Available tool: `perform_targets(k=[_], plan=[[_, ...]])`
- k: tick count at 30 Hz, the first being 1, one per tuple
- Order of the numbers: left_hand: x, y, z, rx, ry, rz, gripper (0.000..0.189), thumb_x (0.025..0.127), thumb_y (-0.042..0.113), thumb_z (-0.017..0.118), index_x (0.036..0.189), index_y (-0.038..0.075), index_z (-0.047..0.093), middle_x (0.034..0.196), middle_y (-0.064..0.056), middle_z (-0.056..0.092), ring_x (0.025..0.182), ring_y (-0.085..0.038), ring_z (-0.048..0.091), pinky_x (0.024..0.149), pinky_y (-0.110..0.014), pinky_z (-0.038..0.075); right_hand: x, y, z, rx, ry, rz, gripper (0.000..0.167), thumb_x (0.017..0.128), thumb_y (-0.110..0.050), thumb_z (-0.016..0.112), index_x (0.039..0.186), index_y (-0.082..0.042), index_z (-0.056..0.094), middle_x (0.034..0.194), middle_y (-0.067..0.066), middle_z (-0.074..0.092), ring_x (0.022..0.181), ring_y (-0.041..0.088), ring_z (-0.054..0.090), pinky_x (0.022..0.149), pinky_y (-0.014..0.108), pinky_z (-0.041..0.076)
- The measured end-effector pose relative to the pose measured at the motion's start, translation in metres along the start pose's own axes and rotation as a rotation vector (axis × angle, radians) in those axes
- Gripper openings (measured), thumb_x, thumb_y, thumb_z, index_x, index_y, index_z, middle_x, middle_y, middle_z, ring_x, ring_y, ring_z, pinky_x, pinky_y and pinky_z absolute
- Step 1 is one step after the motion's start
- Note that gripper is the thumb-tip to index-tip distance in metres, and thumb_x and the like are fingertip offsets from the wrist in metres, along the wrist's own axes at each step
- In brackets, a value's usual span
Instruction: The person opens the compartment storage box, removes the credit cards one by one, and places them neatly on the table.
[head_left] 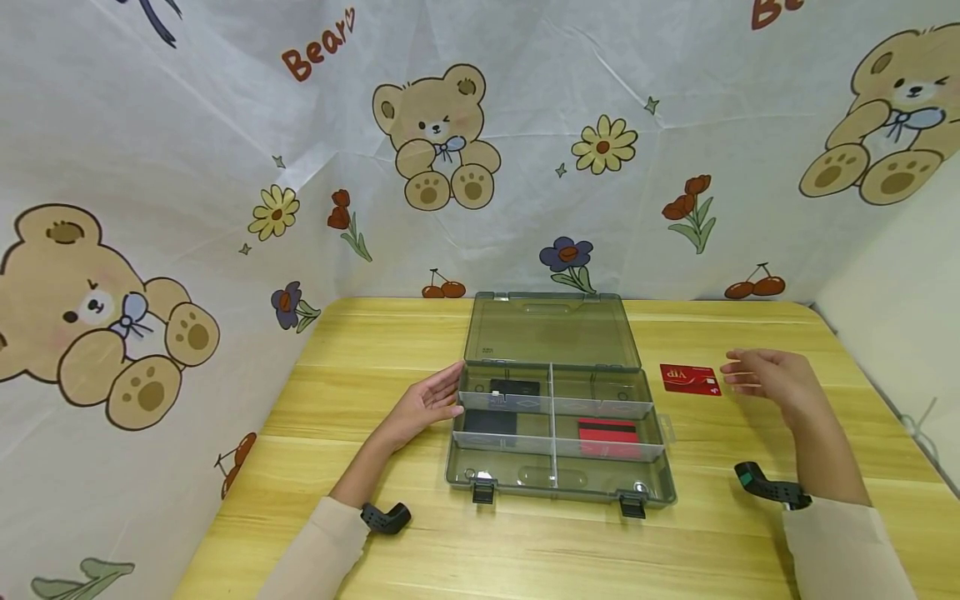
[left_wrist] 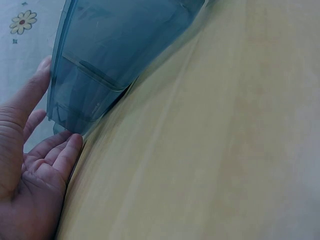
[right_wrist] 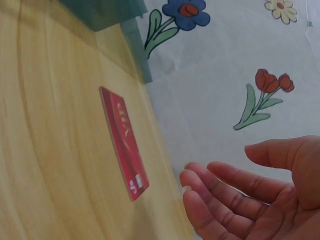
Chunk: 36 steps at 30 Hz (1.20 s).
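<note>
"What's nearest you?"
"The left sleeve [head_left: 318, 550], then the left grip [head_left: 420, 410], relaxed, touching the left side of the divided box [head_left: 600, 482]. Its lid [head_left: 553, 333] lies open at the back."
"And inside?"
"A black card [head_left: 525, 388] back left, a dark flat piece [head_left: 490, 422] middle left, a red striped card [head_left: 607, 437] middle right. I'd count those three as stowed."
"So what's left?"
"The VIP card [head_left: 690, 380], I'd guess. It lies flat on the bench [head_left: 555, 558], right of the box; the right grip [head_left: 772, 385] hovers just beside it, fingers loosely bent, holding nothing."
"Do all views agree?"
"Only the head view shows the compartments' contents. The left wrist view gives the thumb [left_wrist: 32, 95] against the box's edge; the right wrist view shows a gap between fingers and card."
</note>
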<state>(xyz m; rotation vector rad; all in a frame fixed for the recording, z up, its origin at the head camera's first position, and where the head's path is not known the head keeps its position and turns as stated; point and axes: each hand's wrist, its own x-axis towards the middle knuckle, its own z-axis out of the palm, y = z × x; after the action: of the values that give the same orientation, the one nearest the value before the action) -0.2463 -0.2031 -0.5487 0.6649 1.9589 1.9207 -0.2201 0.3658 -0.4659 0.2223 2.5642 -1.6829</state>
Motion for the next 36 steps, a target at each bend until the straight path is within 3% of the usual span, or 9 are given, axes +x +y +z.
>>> perform_targets(k=[11, 24, 36], plan=[[0.001, 0.001, 0.0, 0.0, -0.007, 0.005, 0.076, 0.095, 0.005, 0.071, 0.16, 0.014, 0.032, 0.165, -0.009, 0.029, 0.15, -0.028, 0.029, 0.118, -0.031, 0.035, -0.013, -0.025, 0.006, -0.049, -0.014, -0.083, 0.058, 0.108, -0.04, 0.049, 0.136, 0.01, 0.053, 0.096, -0.02, 0.071, 0.087, 0.001, 0.07, 0.074, 0.021, 0.062], [-0.002, 0.002, -0.001, 0.0, 0.011, 0.008, 0.076, 0.095, 0.004, 0.071, 0.16, 0.014, 0.033, 0.165, -0.009, 0.029, 0.15, -0.028, 0.029, 0.117, -0.03, 0.035, -0.025, -0.064, 0.026, -0.082, -0.044, -0.182, 0.056, 0.108, -0.04, 0.047, 0.138, 0.006, 0.056, 0.107, -0.004, 0.076, 0.094, 0.011, 0.071, 0.077, 0.019, 0.06], [0.0, 0.002, 0.001, -0.003, -0.009, 0.015, 0.075, 0.096, 0.003, 0.07, 0.16, 0.012, 0.033, 0.165, -0.011, 0.028, 0.151, -0.03, 0.028, 0.117, -0.03, 0.035, -0.051, -0.096, 0.041, -0.201, -0.011, -0.245, 0.049, 0.108, -0.039, 0.05, 0.134, 0.001, 0.063, 0.107, 0.001, 0.075, 0.087, 0.002, 0.069, 0.075, 0.016, 0.059]])
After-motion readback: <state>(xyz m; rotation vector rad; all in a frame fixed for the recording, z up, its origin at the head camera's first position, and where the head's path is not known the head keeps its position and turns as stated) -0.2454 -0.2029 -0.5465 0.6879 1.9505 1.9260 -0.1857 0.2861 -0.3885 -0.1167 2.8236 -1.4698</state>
